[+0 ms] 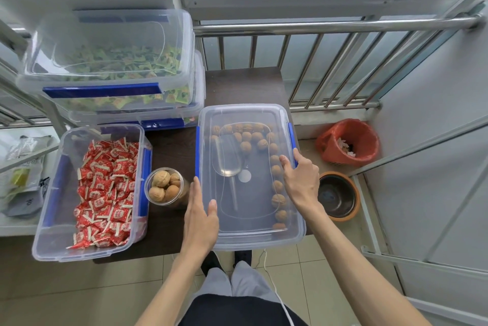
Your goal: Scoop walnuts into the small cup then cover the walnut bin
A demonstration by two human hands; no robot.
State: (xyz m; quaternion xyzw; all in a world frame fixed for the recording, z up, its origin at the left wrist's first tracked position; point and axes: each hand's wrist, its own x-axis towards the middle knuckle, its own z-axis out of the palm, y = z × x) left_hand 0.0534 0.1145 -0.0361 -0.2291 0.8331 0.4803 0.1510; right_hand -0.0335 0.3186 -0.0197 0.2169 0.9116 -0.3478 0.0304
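Observation:
The clear walnut bin (299,230) stands on the dark table with its clear lid (248,225) lying on top. Through the lid I see walnuts (277,170) along the far and right sides and a clear scoop (229,159) lying inside. A small clear cup (165,186) holding several walnuts stands just left of the bin. My left hand (201,216) rests flat on the lid's left edge, fingers together. My right hand (301,179) presses the lid's right edge by the blue clip (291,138). The left blue clip (197,151) stands up.
An open bin of red wrapped candies (103,191) sits left of the cup. Stacked bins of green packets (113,67) stand behind it. A red-lined waste basket (348,142) and a dark pot (338,195) are on the floor right of the table (169,146). A metal railing runs behind.

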